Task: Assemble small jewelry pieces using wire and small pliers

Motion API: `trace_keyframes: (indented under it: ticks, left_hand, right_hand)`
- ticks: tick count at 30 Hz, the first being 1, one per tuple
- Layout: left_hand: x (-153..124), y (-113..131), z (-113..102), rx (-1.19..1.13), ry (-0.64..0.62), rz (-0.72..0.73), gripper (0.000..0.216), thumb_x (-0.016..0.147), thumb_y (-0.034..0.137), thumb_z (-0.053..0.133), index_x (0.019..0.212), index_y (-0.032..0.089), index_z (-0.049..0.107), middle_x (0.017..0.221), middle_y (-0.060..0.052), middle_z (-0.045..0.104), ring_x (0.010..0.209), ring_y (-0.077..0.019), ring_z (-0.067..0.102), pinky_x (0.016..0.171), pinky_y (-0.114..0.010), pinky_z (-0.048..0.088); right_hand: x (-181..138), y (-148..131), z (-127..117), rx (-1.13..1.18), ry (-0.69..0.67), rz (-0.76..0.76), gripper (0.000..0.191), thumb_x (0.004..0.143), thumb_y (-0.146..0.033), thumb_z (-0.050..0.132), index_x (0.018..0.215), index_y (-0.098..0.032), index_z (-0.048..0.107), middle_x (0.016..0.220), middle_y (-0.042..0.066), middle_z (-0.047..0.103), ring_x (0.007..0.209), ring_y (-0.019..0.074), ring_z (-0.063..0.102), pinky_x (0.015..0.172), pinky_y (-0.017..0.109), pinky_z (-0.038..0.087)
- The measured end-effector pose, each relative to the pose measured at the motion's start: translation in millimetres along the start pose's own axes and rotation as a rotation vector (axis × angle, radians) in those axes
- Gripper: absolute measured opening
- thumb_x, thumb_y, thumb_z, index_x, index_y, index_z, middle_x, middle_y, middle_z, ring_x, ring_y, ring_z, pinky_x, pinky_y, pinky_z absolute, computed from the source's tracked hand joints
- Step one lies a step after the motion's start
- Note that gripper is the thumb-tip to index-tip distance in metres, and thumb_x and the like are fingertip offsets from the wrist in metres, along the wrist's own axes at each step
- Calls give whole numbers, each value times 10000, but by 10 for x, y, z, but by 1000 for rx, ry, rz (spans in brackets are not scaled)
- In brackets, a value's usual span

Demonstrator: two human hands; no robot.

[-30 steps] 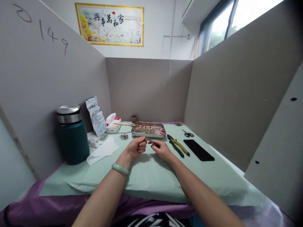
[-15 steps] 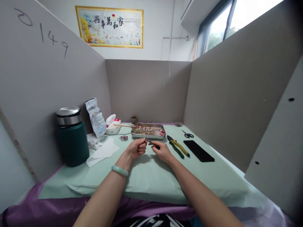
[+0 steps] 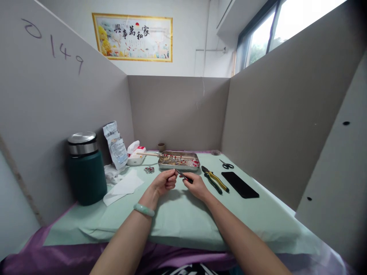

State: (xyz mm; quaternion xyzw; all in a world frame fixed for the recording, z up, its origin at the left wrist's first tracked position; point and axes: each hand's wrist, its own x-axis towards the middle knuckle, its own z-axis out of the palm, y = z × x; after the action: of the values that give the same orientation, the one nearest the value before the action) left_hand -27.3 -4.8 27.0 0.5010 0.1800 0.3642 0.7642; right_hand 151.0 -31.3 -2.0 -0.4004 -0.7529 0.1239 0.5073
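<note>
My left hand [image 3: 165, 181], with a jade-green bangle [image 3: 144, 209] at the wrist, is closed in a pinch on something too small to make out. My right hand [image 3: 196, 186] is wrapped round a slim pointed tool [image 3: 185, 178] with a dark, partly red handle; I cannot tell its exact kind. Its thin tip meets the fingertips of my left hand, or nearly so. Just beyond both hands lies a metal tray [image 3: 178, 167] of small red, gold and clear beads, with a thin wooden stick [image 3: 147, 154] across it. Left of the tray is a small beaded pile [image 3: 149, 170].
Right of my hands lie green-and-yellow pliers [image 3: 215, 179], a black phone [image 3: 240, 185] and scissors [image 3: 226, 164]. A green thermos [image 3: 86, 170], a foil pouch [image 3: 116, 145], a tissue pack [image 3: 137, 154] and white paper [image 3: 124, 186] stand or lie leftward. Grey partitions [image 3: 179, 112] enclose the table.
The view has tilted up slightly, so everything sits a little lower in it. Both hands keep nearly the same pose, the tool's tip still at my left fingertips.
</note>
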Motion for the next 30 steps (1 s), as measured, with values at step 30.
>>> trace_keyframes:
  ticks: [30]
  left_hand:
    - [-74,25,-42,70,-147,19,231,812,331,568,712,129,521,449,104,200,366,-20,120,351,-139,170]
  right_hand:
    - [-15,-165,-91,458,-275,293,281,757,-281,549,975,-154,673,568,-44,452,504,69,328,497,211,281]
